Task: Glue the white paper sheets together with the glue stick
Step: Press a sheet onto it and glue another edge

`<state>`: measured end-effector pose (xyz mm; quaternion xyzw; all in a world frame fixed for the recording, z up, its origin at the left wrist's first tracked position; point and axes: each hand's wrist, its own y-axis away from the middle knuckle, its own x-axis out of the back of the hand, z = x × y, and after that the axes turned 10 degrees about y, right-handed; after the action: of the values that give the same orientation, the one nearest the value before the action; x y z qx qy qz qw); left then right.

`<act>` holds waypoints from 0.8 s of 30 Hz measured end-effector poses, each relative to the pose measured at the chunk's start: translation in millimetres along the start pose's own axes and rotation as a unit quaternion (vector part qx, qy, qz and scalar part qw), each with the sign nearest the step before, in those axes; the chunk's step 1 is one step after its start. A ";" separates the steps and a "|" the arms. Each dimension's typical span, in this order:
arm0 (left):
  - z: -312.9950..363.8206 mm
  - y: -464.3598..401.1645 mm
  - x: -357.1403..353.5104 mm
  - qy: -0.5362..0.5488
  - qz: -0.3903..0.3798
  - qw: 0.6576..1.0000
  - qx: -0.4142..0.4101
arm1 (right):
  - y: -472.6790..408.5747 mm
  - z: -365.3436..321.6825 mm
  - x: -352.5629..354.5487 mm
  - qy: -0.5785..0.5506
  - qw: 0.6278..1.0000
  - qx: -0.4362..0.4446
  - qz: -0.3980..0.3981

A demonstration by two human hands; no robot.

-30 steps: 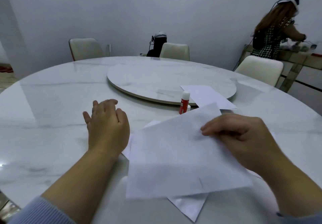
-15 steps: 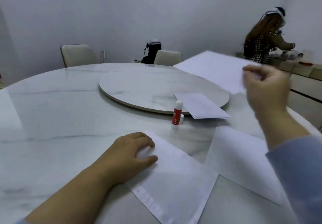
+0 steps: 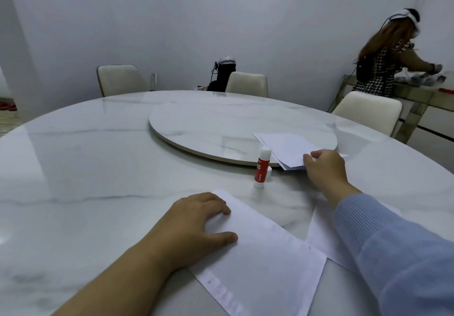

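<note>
A white paper sheet [image 3: 265, 254] lies on the table's near side, and my left hand [image 3: 194, 227] rests on its far left corner with relaxed fingers. A second sheet [image 3: 319, 239] lies to its right, partly hidden under my right sleeve. My right hand [image 3: 324, 170] reaches out and grips the near edge of a small pile of white sheets [image 3: 285, 148] lying on the turntable's rim. The red and white glue stick [image 3: 261, 168] stands upright just left of that hand, with its white cap [image 3: 269, 171] beside it.
The round marble table [image 3: 86, 168] carries a raised turntable [image 3: 221, 123] at its centre. White chairs [image 3: 247, 84] stand round the far side. A person [image 3: 383, 64] works at a sideboard at the back right.
My right hand lifted the top sheet off the papers in front of me, swung it up to the right and brought it down onto the pile on the turntable. My left hand moved onto the near sheet.
</note>
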<state>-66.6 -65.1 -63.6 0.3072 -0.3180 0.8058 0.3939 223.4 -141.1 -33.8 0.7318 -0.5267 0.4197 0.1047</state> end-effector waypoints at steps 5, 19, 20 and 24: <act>0.4 0.6 0.8 -0.006 0.000 1.000 -0.002 | -9.3 -6.8 -1.9 -0.036 0.998 0.021 0.051; -1.1 -1.3 -1.8 -0.100 0.001 0.995 -0.014 | 13.1 -12.1 10.4 0.029 0.996 0.080 0.002; -1.7 -1.8 -3.1 -0.109 0.006 0.994 -0.016 | 20.1 -17.7 10.7 0.005 0.994 0.106 -0.032; -1.5 -2.1 -4.7 -0.083 0.003 0.997 -0.001 | 37.7 -29.0 -5.4 0.028 0.982 0.161 -0.092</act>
<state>-62.9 -65.0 -67.5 0.3719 -0.3516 0.7780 0.3643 175.9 -136.1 -30.5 0.7724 -0.3795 0.5077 0.0386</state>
